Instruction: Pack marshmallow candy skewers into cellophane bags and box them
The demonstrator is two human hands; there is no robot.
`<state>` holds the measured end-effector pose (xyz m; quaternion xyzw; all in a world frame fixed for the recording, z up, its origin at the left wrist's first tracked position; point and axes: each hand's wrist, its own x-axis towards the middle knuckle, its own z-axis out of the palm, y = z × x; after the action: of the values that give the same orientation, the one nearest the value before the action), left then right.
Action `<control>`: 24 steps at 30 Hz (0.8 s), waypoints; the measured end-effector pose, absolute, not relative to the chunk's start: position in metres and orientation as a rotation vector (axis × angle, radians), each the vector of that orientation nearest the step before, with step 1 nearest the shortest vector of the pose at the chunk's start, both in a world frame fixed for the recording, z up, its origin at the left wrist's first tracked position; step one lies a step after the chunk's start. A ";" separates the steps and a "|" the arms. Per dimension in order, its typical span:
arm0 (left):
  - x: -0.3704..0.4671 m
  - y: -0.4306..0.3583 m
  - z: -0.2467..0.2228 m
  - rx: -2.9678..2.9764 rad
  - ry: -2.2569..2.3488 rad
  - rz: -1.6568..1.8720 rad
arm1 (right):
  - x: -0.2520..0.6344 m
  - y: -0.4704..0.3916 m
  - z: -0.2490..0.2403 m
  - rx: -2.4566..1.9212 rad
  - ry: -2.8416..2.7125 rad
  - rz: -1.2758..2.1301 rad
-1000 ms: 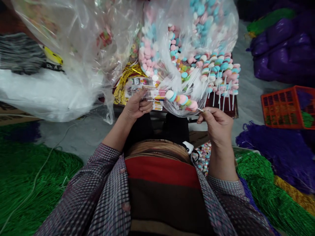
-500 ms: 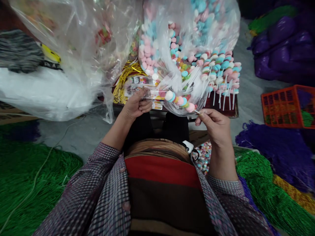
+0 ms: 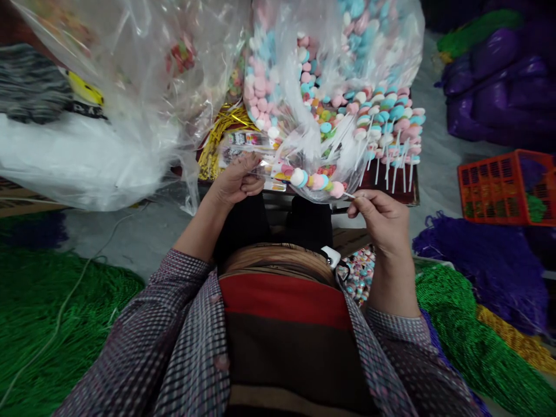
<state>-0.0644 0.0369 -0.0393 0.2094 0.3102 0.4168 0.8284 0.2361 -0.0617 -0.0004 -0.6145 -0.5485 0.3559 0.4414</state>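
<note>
1. Head view: I see the candy skewer [image 3: 316, 180] lying almost level at the middle of the frame, its pastel discs in a row and its white stick end pointing toward three o'clock. I judge it is held flat like this so its leading end lines up with the mouth of the clear sleeve [image 3: 260, 167] at its nine o'clock.
2. My right hand [image 3: 382, 223] pinches the stick end between thumb and forefinger; the other fingers are curled in, closed rather than spread.
3. My left hand [image 3: 237, 185] grips the clear sleeve with thumb on top and fingers folded beneath. I read the grip as keeping the wrapper taut; whether the skewer's tip is already inside I cannot tell through the glare.
4. Just past the skewer, at twelve o'clock, a large clear bag [image 3: 334, 75] of loose pink, blue and white sweets sags open toward me, close enough to reach.
5. At two o'clock, finished skewers [image 3: 391, 133] lie side by side on the dark surface [image 3: 412, 191], sticks pointing toward me.
6. At eleven o'clock sit gold twist ties [image 3: 221, 130] and a second, mostly empty plastic bag [image 3: 130, 69].
7. On the floor: green beads [image 3: 52, 324] at eight o'clock, purple beads [image 3: 486, 266] at four, an orange crate [image 3: 504, 185] at three.
</note>
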 end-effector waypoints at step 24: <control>-0.077 0.039 -0.034 0.410 0.779 0.921 | 0.238 -0.065 0.007 -1.562 -1.548 1.177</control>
<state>-0.0772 0.0386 -0.0342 0.1915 0.3639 0.4302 0.8037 0.2376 -0.0654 0.0066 -0.5937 -0.5884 0.4475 0.3177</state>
